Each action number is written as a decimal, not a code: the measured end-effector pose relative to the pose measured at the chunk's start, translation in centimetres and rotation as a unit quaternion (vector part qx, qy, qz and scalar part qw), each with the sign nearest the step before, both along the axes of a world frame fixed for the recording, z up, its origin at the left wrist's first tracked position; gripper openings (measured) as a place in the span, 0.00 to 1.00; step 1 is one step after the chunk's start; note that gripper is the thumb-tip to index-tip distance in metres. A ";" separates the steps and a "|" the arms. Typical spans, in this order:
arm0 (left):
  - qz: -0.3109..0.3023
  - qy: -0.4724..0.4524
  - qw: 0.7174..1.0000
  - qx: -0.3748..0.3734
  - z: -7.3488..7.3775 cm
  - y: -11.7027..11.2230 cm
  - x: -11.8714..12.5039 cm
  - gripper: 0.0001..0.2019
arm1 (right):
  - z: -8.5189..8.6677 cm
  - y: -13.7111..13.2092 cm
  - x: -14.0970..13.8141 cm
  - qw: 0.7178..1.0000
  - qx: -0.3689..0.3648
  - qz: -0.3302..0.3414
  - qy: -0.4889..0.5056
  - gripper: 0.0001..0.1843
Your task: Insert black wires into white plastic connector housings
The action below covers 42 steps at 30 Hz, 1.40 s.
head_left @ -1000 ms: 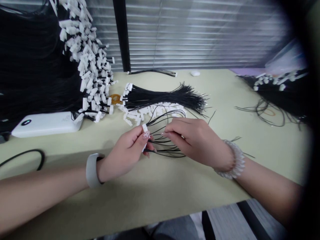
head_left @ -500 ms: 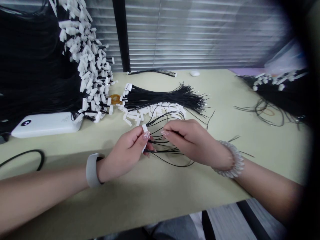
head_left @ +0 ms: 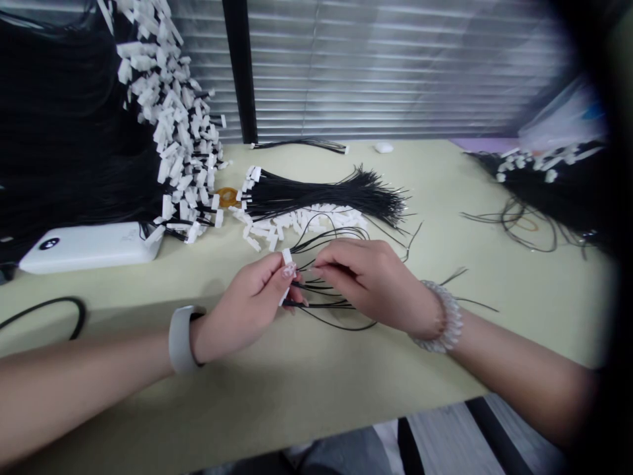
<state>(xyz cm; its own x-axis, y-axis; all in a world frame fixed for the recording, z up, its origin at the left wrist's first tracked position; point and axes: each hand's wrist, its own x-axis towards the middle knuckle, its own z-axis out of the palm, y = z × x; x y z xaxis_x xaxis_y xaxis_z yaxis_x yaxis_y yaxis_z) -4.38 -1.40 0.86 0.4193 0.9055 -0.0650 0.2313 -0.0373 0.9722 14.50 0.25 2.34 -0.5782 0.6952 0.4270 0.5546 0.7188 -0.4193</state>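
Note:
Between the thumb and fingers of my left hand (head_left: 252, 300) is a white connector (head_left: 287, 256), held on edge, with several black wires (head_left: 331, 234) running out of it to the right. My right hand (head_left: 368, 280) pinches a thin black wire, its tip just right of the connector; the wire's far part is hidden by the palm. Behind both hands lies a bundle of black wires (head_left: 316, 191) with white connectors at its left end. Loose white connectors (head_left: 301, 219) are heaped in front of that bundle.
A large mass of black cables (head_left: 74, 132) with white connectors (head_left: 173, 125) fills the left. A white power bank (head_left: 93, 247) lies before it. Further wires (head_left: 558, 191) sit at the right. Tape (head_left: 227, 196), a short cable (head_left: 301, 142) and a small white case (head_left: 384, 148) lie farther back.
My right hand has moved a little left, bringing the pinched wire tip closer to the connector. My left hand stays nearly in place, still holding the connector.

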 end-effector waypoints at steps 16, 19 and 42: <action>-0.038 0.013 0.999 0.015 -0.2 -0.1 -0.2 0.11 | -1.0 -0.3 -0.4 0.995 0.080 -0.004 -0.061 0.08; -0.019 0.009 1.000 0.011 -0.1 0.0 -0.1 0.12 | -0.3 0.0 -0.3 0.994 0.091 0.002 -0.052 0.08; 0.124 -0.115 0.986 0.013 -0.6 -0.1 0.3 0.10 | 1.0 0.6 1.3 0.983 -0.111 0.071 -0.127 0.13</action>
